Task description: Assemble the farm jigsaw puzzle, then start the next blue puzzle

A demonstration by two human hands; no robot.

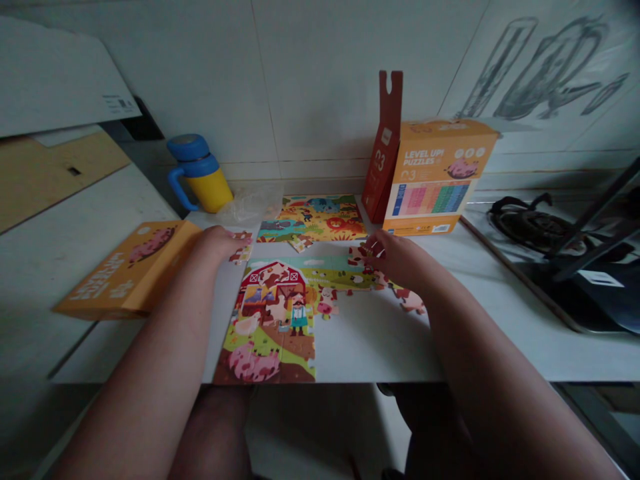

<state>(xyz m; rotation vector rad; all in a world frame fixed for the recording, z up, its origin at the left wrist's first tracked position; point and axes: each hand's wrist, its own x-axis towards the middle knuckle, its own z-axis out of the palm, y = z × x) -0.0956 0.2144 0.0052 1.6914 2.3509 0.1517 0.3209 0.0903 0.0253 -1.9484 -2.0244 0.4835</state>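
Observation:
A partly assembled farm jigsaw puzzle lies on the white table, showing a red barn, a farmer and a pink pig. Its lower right part is open tabletop, and a cow-face section juts into that gap. My left hand is closed at the puzzle's upper left, its fingers on brown-and-white puzzle pieces; the fingertips are partly hidden. Over the upper right edge, my right hand pinches a small dark red puzzle piece. Loose pieces lie beside and under its wrist.
Behind lies another animal puzzle, with a loose piece at its near edge. An orange puzzle box stands at the back right; another orange box lies left. A blue-and-yellow mug and a gas stove flank the table.

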